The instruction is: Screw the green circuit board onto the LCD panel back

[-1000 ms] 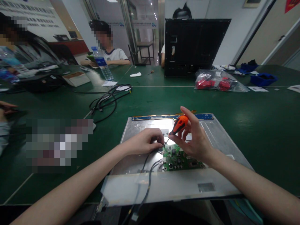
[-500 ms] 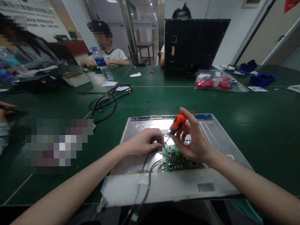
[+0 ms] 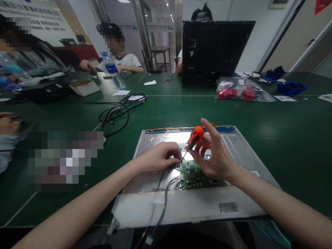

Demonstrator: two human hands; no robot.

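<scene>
Right hand [image 3: 217, 157] pinches a screwdriver [image 3: 195, 136], newly steeper, apparently mid-turn. Left hand [image 3: 161, 156], fingertips together, sits beside the circuit board [image 3: 192, 175].

Nothing can be read with certainty. Blurred dark characters [image 3: 38, 18] stand on the pale wall [image 3: 53, 36] at upper left; a blue looped logo [image 3: 169, 27] and tiny illegible lettering [image 3: 157, 26] mark the glass door [image 3: 160, 38] at upper centre; the red sign [image 3: 323, 6], upper right, is cut off.

Office-type workrm: glass drs [image 3: 160, 38], big tbl [image 3: 259, 119], PCB [image 3: 195, 176]
</scene>
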